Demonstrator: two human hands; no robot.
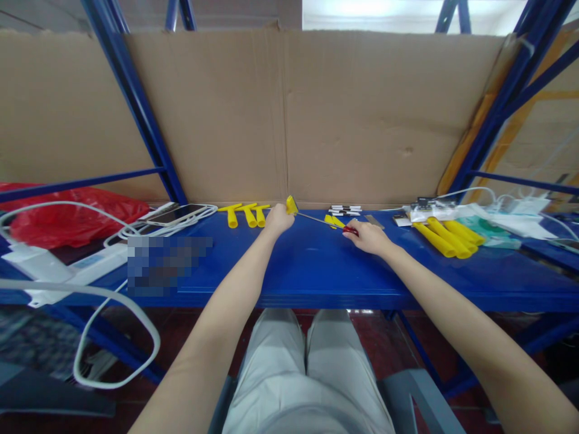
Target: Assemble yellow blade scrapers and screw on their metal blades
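My left hand [279,220] is closed around a yellow scraper [292,205], whose wide head sticks up past the fingers while the grip hides the rest. In my right hand [370,237] is a screwdriver with a red handle [350,230]. Its long thin shaft [319,220] points left, and the tip meets the scraper's head or ends just in front of it; I cannot tell which. Small flat yellow pieces [333,221] lie behind the shaft. Left of my left hand, three T-shaped yellow scrapers [250,215] lie in a row.
Small black-and-white packets [344,210] and a thin metal strip [374,222] lie at the back of the blue table [312,271]. Several yellow tubes [446,238] are at right, near plastic bags. A phone [178,214], white cables, a power strip [85,268] and a red bag [76,214] occupy the left.
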